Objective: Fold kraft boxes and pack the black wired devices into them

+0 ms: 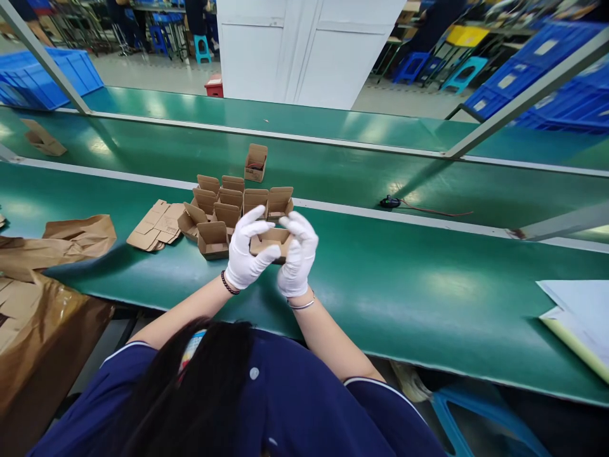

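Between my two white-gloved hands is a small brown cardboard box (pixel 272 240), partly folded up. My left hand (pixel 248 251) grips its left side, thumb toward the front. On the opposite side my right hand (pixel 298 254) closes round the box, its fingers bent over the edge. Just beyond and to the left stand several folded boxes (pixel 213 237) with their lids up, packed close together. A stack of flat cardboard blanks (pixel 155 225) lies to the left of them.
A box with something dark inside (pixel 255 164) stands on the green belt (pixel 333 168), where a black part with a red wire (pixel 390 202) also lies. Papers (pixel 578 317) rest at the right. Brown wrapping paper (pixel 80 235) and a large carton (pixel 52 336) are at the left.
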Available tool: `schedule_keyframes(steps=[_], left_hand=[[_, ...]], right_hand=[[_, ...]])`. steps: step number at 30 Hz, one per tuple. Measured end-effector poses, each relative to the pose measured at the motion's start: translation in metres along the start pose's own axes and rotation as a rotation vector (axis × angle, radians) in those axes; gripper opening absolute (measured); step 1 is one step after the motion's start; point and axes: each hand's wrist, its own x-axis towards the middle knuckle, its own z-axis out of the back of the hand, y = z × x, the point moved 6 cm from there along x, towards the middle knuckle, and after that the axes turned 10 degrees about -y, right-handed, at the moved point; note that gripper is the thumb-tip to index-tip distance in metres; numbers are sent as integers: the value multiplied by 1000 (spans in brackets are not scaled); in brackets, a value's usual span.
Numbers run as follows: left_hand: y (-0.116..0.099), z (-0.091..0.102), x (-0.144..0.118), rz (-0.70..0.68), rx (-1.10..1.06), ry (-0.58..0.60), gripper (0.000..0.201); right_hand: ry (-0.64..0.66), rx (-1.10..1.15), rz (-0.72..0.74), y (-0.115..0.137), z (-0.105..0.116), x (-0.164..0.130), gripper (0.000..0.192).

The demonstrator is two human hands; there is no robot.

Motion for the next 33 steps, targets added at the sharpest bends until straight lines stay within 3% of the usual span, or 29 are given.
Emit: schedule_keyframes(steps=[2, 3, 5, 7, 10, 12, 16, 18, 19, 21, 24, 26, 28, 30, 33], left_hand=[[3, 5, -1, -35, 58, -98, 83], [4, 8, -2, -44, 82, -155, 93], [6, 8, -6, -31, 96, -226, 98], [9, 3, -13, 26, 78, -196, 91], [15, -11, -25, 96, 129, 24, 72], [21, -16, -34, 80, 239, 161, 69], [41, -21, -48, 5, 441, 337, 100], [59, -27, -58, 95, 454, 469, 110], [70, -29, -64, 186, 452, 525, 113], [90, -26, -75, 378, 467, 575, 117], [100, -16, -84, 466, 520, 539, 117], [89, -8, -84, 369, 566, 479, 119], [68, -1, -81, 207, 606, 392, 118], [40, 4, -76, 43, 608, 293, 110], [5, 3, -66, -127, 549, 237, 99]], right_hand=[[-86, 99, -197, -12, 5, -5, 45], [-62, 151, -347, -19, 3, -9, 48], [127, 251, -657, -31, -8, -24, 53], [317, 332, -807, -33, -17, -34, 58], [357, 259, -693, -37, -7, -22, 60], [443, -3, -549, -43, 2, -9, 51], [899, -661, -95, -40, 8, 2, 24], [1132, -767, 79, -35, 8, 4, 20], [1188, -758, 121, -34, 9, 11, 21], [1116, -719, 129, -42, 18, 47, 25], [735, -869, 21, -89, 56, 140, 33], [532, -1143, -110, -134, 91, 196, 33], [432, -1302, -202, -171, 117, 233, 41], [413, -1337, -202, -196, 128, 251, 42], [467, -1319, -156, -217, 124, 257, 28]])
